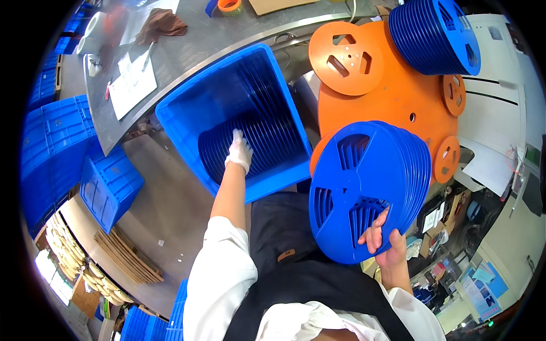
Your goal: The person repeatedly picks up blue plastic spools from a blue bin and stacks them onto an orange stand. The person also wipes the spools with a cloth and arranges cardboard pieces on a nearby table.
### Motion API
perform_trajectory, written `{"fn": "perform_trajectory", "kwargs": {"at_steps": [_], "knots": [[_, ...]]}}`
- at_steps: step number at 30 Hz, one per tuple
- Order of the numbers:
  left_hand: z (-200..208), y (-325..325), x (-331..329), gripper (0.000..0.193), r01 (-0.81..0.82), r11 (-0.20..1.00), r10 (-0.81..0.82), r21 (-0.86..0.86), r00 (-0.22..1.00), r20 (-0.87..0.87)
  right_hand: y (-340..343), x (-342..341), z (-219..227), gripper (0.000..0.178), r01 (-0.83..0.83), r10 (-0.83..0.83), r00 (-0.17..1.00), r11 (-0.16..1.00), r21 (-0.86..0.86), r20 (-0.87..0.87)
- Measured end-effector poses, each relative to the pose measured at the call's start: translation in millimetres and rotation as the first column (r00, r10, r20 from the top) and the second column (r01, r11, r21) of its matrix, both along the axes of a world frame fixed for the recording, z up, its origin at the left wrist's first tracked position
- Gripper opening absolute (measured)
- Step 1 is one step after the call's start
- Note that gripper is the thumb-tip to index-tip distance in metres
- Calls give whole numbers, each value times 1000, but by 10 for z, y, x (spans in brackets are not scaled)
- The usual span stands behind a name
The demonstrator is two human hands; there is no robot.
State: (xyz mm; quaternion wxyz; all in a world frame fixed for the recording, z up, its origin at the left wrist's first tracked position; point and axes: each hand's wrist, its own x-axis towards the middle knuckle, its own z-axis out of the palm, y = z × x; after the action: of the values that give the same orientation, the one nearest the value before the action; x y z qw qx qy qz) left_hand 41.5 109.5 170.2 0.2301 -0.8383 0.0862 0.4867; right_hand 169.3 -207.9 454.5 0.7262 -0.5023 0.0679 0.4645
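Blue plastic crates (pixel 54 153) stood stacked at far left, near a grey table (pixel 196 31) bearing white paper (pixel 133 85). Next came a blue bin (pixel 196 102) with dark blue reels (pixel 273 142) in a row inside; the gloved left hand (pixel 239 152) lay on them, fingers loosely extended, though whether it gripped any I couldn't tell. Further right, a stack of bright blue reels (pixel 364 182) overlapped an orange plate (pixel 392 96); the right hand (pixel 384 241) held it, fingers curled through a cut-out.
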Motion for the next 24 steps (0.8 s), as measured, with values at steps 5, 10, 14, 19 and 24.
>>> {"fn": "perform_trajectory", "kwargs": {"at_steps": [5, 10, 14, 19, 24], "knots": [[-864, -298, -2047, 76, 49, 989, -72, 141, 984, 165, 186, -259, 262, 48, -48, 50, 998, 995, 83, -24], [246, -259, -2296, 35, 610, -792, -390, 25, -474, -789, 230, -533, 608, 47, 27, 0, 996, 958, 285, -94], [834, -225, -2515, 42, 413, -831, 94, -373, -557, -825, 229, -741, 700, 47, 26, 37, 993, 857, 514, -111], [2259, -253, -2177, 36, 422, -419, 575, -804, -562, -595, 353, -947, 917, 42, -31, 80, 996, 696, 717, -35], [3052, -309, -2024, 35, 249, 145, 799, -958, -600, -35, 536, -1105, 1089, 41, -62, 122, 992, 661, 748, -26]]}}
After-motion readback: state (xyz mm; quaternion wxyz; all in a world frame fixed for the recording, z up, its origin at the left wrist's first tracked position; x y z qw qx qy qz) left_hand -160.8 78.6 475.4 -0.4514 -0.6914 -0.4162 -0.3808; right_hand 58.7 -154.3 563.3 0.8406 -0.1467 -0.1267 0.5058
